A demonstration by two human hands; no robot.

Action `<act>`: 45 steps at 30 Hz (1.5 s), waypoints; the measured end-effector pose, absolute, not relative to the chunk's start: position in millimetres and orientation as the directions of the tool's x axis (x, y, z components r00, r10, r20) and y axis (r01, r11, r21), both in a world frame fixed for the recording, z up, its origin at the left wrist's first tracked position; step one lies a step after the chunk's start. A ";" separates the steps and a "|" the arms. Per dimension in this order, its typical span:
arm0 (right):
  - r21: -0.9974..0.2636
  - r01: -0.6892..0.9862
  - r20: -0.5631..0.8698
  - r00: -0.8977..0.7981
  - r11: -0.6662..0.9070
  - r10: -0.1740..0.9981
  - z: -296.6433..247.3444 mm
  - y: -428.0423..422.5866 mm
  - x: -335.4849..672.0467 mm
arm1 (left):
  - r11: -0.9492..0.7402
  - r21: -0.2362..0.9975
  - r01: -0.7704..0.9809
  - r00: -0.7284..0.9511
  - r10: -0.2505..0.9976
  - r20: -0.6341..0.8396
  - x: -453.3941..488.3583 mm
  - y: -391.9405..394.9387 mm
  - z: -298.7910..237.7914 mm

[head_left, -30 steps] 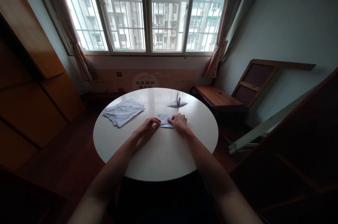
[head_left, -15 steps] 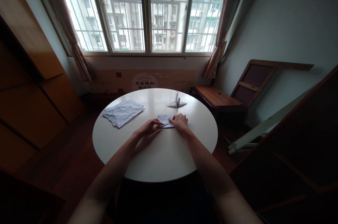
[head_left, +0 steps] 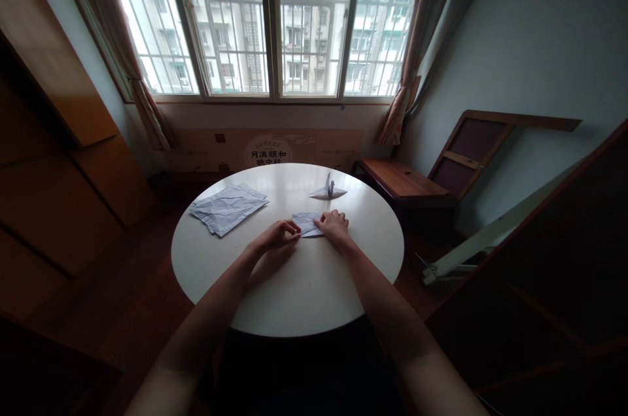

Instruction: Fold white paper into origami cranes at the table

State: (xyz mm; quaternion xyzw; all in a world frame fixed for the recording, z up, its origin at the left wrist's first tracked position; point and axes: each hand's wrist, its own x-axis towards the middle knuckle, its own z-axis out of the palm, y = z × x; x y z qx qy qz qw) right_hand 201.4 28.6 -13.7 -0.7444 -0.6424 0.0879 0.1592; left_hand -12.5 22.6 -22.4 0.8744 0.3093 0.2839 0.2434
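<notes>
A small folded sheet of paper (head_left: 307, 222) lies on the round white table (head_left: 304, 292) between my hands. My left hand (head_left: 279, 233) has its fingertips pinched at the paper's near left corner. My right hand (head_left: 334, 226) rests on the paper's right part, its thumb and fingers closed on that side and covering it. Just beyond my right hand stands a folded paper crane (head_left: 329, 190) with its wings spread. To the left lies a stack of creased paper sheets (head_left: 228, 208).
A wooden chair (head_left: 405, 179) stands past the table's right side, against the wall. Orange-brown cabinets (head_left: 98, 187) line the left. A printed cardboard panel (head_left: 304, 148) leans under the barred window (head_left: 309, 43). A pale board (head_left: 471, 249) slants at the right.
My left fingers have shifted slightly at the near left corner of the paper. My right hand holds its place, and the crane and stack lie as before.
</notes>
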 end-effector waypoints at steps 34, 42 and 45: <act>-0.478 0.822 0.209 -0.236 0.310 0.949 -19.7 33.1 196.5 | -0.735 0.390 0.555 0.637 0.677 0.370 -12.6 23.9 -25.1; -0.507 0.821 0.111 -0.239 0.261 0.965 -11.4 26.4 193.6 | -0.732 0.484 0.480 0.643 0.669 0.373 -15.3 29.7 -27.1; -0.497 0.828 0.098 -0.243 0.259 0.965 -8.7 25.3 192.9 | -0.733 0.508 0.452 0.640 0.663 0.389 -15.0 31.2 -28.6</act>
